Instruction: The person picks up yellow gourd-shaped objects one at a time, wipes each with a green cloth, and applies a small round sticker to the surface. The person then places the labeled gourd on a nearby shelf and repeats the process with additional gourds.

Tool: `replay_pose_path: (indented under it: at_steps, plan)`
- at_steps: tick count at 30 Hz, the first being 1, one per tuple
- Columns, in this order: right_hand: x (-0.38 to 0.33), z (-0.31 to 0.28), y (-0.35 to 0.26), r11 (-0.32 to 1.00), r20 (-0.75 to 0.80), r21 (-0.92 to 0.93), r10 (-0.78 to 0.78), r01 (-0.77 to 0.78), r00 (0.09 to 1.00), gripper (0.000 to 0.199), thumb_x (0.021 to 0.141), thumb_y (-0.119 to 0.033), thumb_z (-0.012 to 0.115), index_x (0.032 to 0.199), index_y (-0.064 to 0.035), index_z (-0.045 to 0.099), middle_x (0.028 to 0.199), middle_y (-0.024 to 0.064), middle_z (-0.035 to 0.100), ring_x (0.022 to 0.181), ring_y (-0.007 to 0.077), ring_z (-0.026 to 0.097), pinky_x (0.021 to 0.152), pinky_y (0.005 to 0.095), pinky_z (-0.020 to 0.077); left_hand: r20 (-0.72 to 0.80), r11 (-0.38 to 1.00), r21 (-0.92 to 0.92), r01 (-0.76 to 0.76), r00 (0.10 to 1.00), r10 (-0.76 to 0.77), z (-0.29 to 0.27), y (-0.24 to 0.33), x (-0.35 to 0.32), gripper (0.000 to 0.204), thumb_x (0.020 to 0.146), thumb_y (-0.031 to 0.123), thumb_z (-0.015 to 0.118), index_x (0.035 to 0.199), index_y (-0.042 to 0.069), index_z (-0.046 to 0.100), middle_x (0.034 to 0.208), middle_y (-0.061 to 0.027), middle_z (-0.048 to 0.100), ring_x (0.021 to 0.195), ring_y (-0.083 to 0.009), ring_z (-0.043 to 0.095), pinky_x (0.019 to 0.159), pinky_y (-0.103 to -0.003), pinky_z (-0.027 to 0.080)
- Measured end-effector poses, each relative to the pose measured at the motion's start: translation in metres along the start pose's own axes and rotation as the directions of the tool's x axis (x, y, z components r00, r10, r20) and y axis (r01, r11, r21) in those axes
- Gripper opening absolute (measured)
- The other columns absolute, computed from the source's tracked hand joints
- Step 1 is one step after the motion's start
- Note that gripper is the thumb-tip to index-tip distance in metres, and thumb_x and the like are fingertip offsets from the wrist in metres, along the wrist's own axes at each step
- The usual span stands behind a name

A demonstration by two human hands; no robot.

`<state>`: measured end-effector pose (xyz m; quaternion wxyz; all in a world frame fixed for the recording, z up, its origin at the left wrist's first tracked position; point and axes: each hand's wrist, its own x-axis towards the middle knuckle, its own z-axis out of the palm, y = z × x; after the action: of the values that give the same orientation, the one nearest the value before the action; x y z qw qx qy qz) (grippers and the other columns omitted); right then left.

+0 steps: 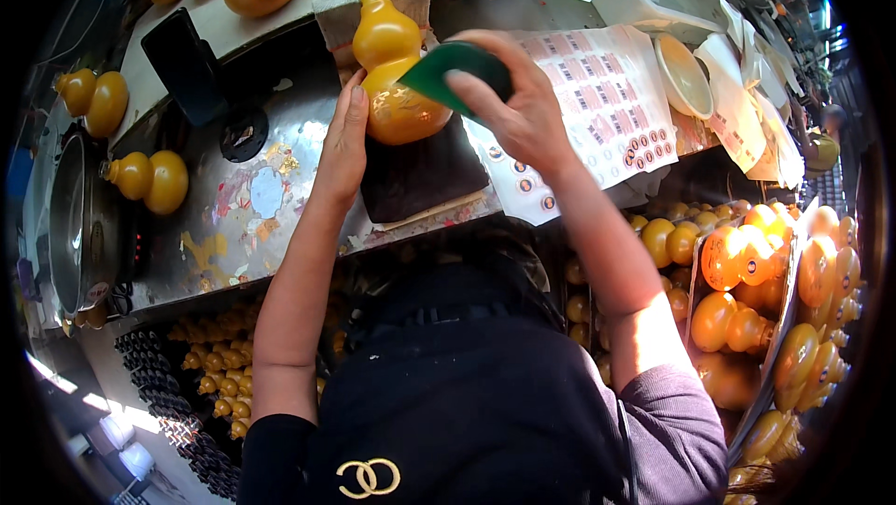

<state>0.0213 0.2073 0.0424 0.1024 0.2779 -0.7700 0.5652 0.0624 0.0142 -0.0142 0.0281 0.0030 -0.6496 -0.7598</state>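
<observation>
A glossy yellow gourd-shaped bottle (pixel 387 34) lies on a dark cloth pad (pixel 415 174) at the bench edge, its neck pointing away from me. My left hand (pixel 345 136) cups the bottle's left side, thumb along it and the other fingers mostly hidden. In my right hand (pixel 523 104) is a dark green flat scraper (pixel 457 76), pinched between thumb and fingers. The scraper's tip meets or hovers just over the bottle's lower bulb; I cannot tell which. Beyond the pad, a folded grey-beige cloth (pixel 338 15) sits under the bottle's neck.
Printed sticker sheets (pixel 597 85) lie to the right, beside a cream bowl (pixel 683 76). A phone (pixel 182 62) stands at the left, near another yellow gourd (pixel 149 180) and a round metal pan (pixel 70 225). Several orange gourds (pixel 719 318) fill boxes at the lower right.
</observation>
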Motion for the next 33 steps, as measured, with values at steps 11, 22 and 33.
replay_pose_path:
  at_steps: [11,22,33]
  plan:
    - [0.074,-0.002,0.029,0.959,0.498,-0.195,-0.083,0.205,0.863,0.04,0.087,-0.032,0.065,0.116,-0.0064,0.056,0.103,0.0156,0.064,0.096,0.0282,0.063,0.085,0.0359,0.0493,-0.038,0.999,0.031,0.025,0.999,-0.023,-0.005,-0.009,0.003,0.062,0.101,0.046,0.037,0.141,0.0,0.034,0.136,-0.0142,0.046,0.128,-0.0194,0.041,0.108,-0.03,0.029]
    - [0.02,0.003,0.02,0.961,-0.048,0.186,0.217,-0.205,0.975,0.036,0.083,-0.027,0.069,0.105,-0.0014,0.056,0.089,0.0102,0.064,0.08,0.0185,0.062,0.074,0.0309,0.0499,-0.185,0.998,0.06,0.022,0.983,-0.01,0.009,-0.005,0.023,0.062,0.088,0.04,0.065,0.126,-0.005,0.043,0.118,-0.0151,0.054,0.108,-0.0178,0.055,0.092,-0.029,0.044]
    - [-0.015,0.018,0.053,0.934,-0.236,0.208,0.336,-0.29,0.912,0.039,0.088,-0.029,0.066,0.109,0.0002,0.051,0.093,0.0108,0.06,0.086,0.0158,0.057,0.076,0.0301,0.0476,-0.123,0.995,-0.047,0.089,0.988,-0.094,0.005,0.008,0.018,0.046,0.101,0.04,0.043,0.125,0.001,0.046,0.115,-0.0092,0.057,0.109,-0.0142,0.054,0.095,-0.027,0.042]
